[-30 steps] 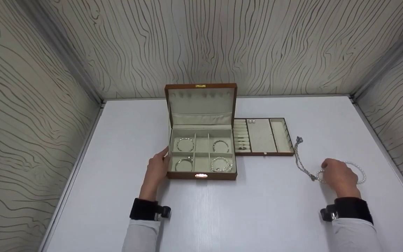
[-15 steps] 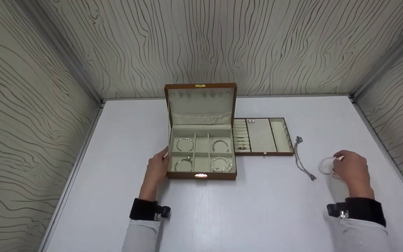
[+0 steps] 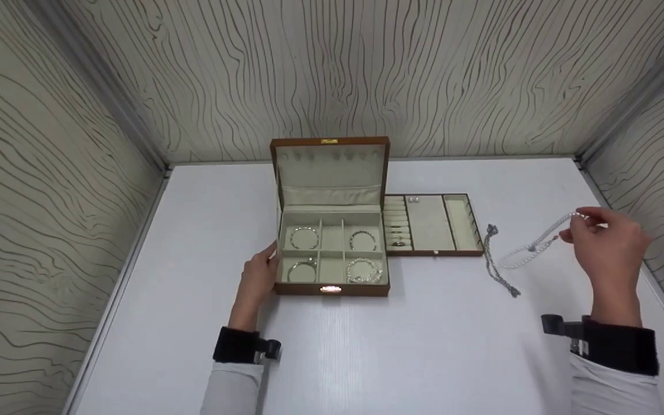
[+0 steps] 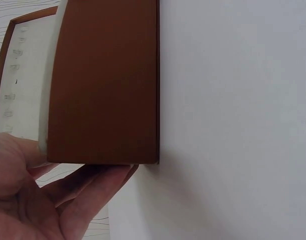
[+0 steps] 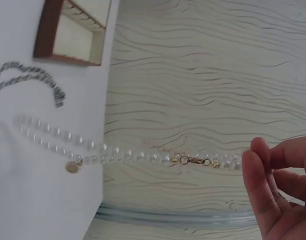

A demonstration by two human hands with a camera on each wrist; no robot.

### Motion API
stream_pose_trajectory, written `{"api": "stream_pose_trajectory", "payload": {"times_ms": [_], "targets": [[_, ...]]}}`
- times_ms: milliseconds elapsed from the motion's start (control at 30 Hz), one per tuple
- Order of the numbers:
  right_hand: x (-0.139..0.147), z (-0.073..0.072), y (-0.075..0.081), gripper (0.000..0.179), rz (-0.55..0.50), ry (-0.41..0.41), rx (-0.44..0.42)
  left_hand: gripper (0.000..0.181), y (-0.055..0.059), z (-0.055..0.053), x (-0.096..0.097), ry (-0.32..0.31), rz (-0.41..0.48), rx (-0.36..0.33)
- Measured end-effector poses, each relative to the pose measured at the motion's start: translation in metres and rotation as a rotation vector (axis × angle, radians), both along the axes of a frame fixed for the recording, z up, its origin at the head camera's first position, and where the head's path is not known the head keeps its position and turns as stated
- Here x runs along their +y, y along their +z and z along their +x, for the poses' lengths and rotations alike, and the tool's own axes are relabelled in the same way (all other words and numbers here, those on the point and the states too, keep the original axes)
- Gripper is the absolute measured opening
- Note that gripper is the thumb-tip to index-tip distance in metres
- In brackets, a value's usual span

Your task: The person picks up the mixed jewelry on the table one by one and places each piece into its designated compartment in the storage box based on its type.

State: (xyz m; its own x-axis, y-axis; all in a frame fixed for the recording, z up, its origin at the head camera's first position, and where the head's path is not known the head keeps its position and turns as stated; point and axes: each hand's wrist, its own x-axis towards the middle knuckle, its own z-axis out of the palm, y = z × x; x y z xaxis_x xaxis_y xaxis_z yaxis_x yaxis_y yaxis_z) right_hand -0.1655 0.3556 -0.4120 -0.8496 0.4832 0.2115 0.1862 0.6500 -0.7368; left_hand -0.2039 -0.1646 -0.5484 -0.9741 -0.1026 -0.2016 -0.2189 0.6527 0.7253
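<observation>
My right hand (image 3: 611, 248) pinches a pearl necklace (image 3: 516, 259) between thumb and fingertips, raised at the right. In the right wrist view the pearl strand (image 5: 108, 150) hangs from the fingertips (image 5: 258, 150), with a gold clasp (image 5: 195, 160) and a small round pendant (image 5: 73, 167). My left hand (image 3: 258, 276) rests along the left side of a brown jewelry box (image 3: 332, 293) with its lid up. In the left wrist view its fingers (image 4: 93, 200) lie straight against the box's end. Bracelets, one a silver bangle (image 3: 302, 271), another of pearls (image 3: 365, 270), lie in the box's corner compartments.
A drawer (image 3: 436, 253) extends from the box's right side, holding rings (image 3: 398, 243) in ridged padding and pearl earrings (image 3: 414, 200). A silver chain (image 3: 499, 276) lies on the white table (image 3: 424, 357) right of the drawer. Patterned panels (image 3: 332, 75) stand around the table.
My right hand has picked the pearl necklace up off the table and moved up and to the right, the strand now hanging towards the silver chain. My left hand stays at the box.
</observation>
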Motion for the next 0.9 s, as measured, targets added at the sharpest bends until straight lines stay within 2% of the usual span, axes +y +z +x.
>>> {"api": "stream_pose_trajectory", "payload": {"times_ms": [100,267,500,667,900], "targets": [[-0.019,-0.001,0.011,0.029,-0.019,0.027,0.111,0.043,-0.001,0.0,0.0,-0.005,-0.008,0.014],[-0.051,-0.003,0.024,0.021,-0.023,0.149,0.232,0.043,-0.002,0.001,-0.001,-0.008,-0.022,0.031],[-0.092,-0.006,0.033,0.014,-0.005,0.355,0.303,0.043,-0.001,0.001,-0.001,-0.007,-0.023,0.022],[-0.121,-0.007,0.038,0.011,-0.072,0.481,0.341,0.042,-0.001,0.001,-0.001,0.005,-0.01,0.016],[-0.166,-0.009,0.029,0.011,-0.138,0.698,0.364,0.043,-0.001,0.001,-0.001,0.012,-0.001,-0.002]]}}
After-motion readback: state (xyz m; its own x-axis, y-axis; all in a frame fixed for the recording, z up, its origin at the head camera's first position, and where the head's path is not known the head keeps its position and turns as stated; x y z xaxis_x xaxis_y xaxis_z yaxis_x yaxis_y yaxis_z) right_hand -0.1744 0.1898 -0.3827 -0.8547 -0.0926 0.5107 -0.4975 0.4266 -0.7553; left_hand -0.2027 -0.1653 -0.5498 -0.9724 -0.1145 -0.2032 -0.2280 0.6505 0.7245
